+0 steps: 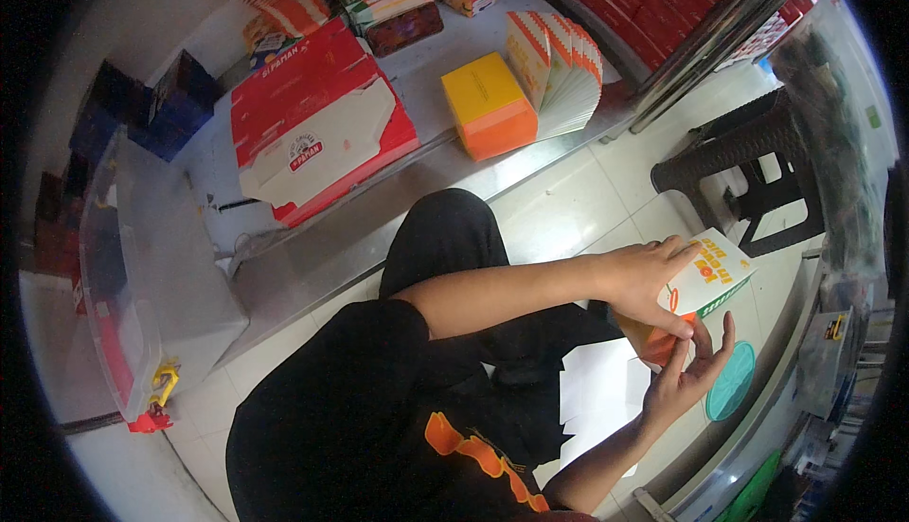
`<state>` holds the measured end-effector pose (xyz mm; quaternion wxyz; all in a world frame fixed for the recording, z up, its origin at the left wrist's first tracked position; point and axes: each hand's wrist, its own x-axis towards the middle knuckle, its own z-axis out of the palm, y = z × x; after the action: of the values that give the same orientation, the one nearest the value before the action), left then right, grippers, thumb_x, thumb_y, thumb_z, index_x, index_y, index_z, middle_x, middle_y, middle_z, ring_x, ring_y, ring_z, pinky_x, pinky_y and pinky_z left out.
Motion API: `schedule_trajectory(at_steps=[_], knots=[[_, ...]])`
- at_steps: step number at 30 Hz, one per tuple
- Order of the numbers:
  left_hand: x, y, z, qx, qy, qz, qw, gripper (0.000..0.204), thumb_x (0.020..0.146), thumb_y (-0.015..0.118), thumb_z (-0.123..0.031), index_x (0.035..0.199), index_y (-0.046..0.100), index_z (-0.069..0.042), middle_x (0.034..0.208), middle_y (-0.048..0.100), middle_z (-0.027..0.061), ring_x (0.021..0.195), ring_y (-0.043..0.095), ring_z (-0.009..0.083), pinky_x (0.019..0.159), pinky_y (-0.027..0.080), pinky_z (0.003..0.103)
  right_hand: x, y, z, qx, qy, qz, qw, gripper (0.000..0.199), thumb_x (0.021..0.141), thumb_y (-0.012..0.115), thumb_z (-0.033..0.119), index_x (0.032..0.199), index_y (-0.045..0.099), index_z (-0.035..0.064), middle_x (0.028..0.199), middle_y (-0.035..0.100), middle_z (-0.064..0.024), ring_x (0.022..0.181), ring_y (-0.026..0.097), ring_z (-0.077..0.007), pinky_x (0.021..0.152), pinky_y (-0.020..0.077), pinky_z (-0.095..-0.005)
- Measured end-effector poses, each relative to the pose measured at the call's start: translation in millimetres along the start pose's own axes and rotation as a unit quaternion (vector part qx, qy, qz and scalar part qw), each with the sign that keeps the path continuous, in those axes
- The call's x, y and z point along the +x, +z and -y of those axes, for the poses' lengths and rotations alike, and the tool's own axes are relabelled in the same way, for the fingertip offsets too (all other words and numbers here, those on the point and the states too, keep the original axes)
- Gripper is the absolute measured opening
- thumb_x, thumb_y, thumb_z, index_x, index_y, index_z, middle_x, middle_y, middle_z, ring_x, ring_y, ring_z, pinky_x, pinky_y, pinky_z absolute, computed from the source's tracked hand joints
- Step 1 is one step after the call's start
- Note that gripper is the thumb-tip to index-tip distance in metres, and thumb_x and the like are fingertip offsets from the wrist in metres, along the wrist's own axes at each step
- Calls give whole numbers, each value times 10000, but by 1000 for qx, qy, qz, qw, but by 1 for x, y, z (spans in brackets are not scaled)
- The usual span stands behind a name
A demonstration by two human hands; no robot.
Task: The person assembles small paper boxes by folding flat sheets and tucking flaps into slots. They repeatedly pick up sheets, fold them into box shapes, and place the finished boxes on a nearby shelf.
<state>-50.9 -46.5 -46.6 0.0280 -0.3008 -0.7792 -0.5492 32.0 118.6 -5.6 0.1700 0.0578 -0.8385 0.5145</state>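
Note:
My left hand (649,285) is closed around a small carton box (712,274) with white, orange and green sides, at the right of the view. Its fingers lie over the white face and its thumb presses on the orange side. Below it, my right hand (689,370) is at the box's near end, thumb and fingertips touching there and the other fingers spread. The fingers partly hide that end, so I cannot tell how its flaps stand. A white cardboard blank with notched edges (606,394) lies below my hands, beside my dark-clothed leg.
A metal bench (369,228) at upper left holds red-and-white flat boxes (317,124), a yellow-orange box (488,105) and fanned flat cartons (568,77). A black plastic stool (748,171) stands right, a round teal object (731,380) below it. A clear plastic bin (170,266) is left.

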Motion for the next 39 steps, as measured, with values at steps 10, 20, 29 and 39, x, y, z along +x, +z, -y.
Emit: schedule_trajectory(at_steps=[10, 20, 29, 39], knots=[[2, -3, -1, -77, 10, -67, 995, 1123, 781, 728, -496, 1480, 92, 109, 1392, 335, 315, 1271, 424, 431, 1076, 371, 409, 2, -3, -3, 56, 52, -63, 995, 368, 1003, 529, 92, 1352, 425, 33, 1170, 641, -168, 1100, 599, -198, 975, 451, -340], [4, 10, -14, -424, -57, -65, 901, 997, 897, 547, -477, 1516, -37, 44, 1534, 129, 306, 1464, 121, 411, 1187, 157, 430, -4, -15, -27, 299, 11, -93, 950, 372, 1023, 515, 309, 1274, 458, 41, 1179, 540, -91, 1202, 507, -215, 1051, 388, -376], [-13, 13, -61, -107, 95, -90, 986, 325, 794, 660, -160, 1054, 617, 32, 889, 676, 181, 814, 670, 362, 767, 528, 437, 2, -5, -8, 11, -110, -336, 935, 219, 890, 679, 53, 1016, 501, 43, 987, 508, -46, 916, 524, -155, 857, 462, -299], [-7, 8, -56, -118, 66, -193, 972, 111, 854, 626, -87, 843, 590, 18, 838, 595, 136, 795, 623, 294, 694, 487, 390, 12, 7, 5, -96, -176, -316, 927, 213, 952, 585, 152, 1084, 556, -12, 1128, 570, -127, 1015, 534, -234, 905, 425, -365]])
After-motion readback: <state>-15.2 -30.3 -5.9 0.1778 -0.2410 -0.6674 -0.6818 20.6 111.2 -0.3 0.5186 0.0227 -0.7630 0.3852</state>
